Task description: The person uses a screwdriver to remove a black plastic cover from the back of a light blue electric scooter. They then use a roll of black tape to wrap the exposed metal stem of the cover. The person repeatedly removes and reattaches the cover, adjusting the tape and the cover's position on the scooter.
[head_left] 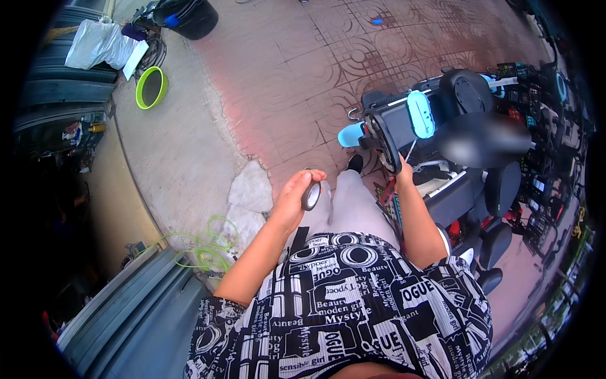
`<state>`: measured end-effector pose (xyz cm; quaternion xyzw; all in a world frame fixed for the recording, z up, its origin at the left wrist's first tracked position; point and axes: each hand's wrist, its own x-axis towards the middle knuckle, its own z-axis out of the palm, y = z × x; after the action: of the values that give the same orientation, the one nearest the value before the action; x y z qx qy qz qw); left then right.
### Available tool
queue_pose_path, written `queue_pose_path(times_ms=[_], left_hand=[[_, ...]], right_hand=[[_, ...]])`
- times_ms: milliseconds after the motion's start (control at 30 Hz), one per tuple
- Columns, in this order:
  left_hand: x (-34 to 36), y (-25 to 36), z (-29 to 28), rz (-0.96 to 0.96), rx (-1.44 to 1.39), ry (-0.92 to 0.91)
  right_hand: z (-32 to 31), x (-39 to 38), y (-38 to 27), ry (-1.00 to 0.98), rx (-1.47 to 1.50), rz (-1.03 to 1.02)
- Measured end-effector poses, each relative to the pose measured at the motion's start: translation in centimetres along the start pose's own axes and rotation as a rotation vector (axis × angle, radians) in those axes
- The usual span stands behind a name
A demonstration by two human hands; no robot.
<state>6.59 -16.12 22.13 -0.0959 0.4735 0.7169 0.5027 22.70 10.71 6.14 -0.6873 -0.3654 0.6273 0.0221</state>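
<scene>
My left hand is closed around a roll of black tape, held in front of my legs with its pale core showing. My right hand is at the lower end of a black curved rim, which it appears to grip; most of its fingers are hidden. The rim stands beside a black vehicle with a seat, perhaps a scooter, carrying a light blue oval piece. A light blue curved piece juts out past the rim. Something red lies just below my right hand.
Several black seats crowd the right side. At the far left are a green-rimmed bowl, a black bucket and a white plastic bag. A green hose coils at left on the cracked concrete, beside reddish paving.
</scene>
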Motion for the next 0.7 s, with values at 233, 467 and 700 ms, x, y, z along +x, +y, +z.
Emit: queue_pose_path(times_ms=[233, 467, 700], left_hand=[[0.5, 1.2, 1.7, 0.057, -0.017, -0.104], [-0.5, 0.4, 3.3, 0.132, 0.03, -0.247], [-1.8, 0.4, 2.7, 0.105, -0.022, -0.319]], right_hand=[[-0.8, -13.1, -1.6, -0.03, -0.225, -0.923], [5.1, -22.1, -2.3, -0.732, -0.307, -0.755], [6.1, -23.7, -1.7, -0.706, -0.233, -0.554]])
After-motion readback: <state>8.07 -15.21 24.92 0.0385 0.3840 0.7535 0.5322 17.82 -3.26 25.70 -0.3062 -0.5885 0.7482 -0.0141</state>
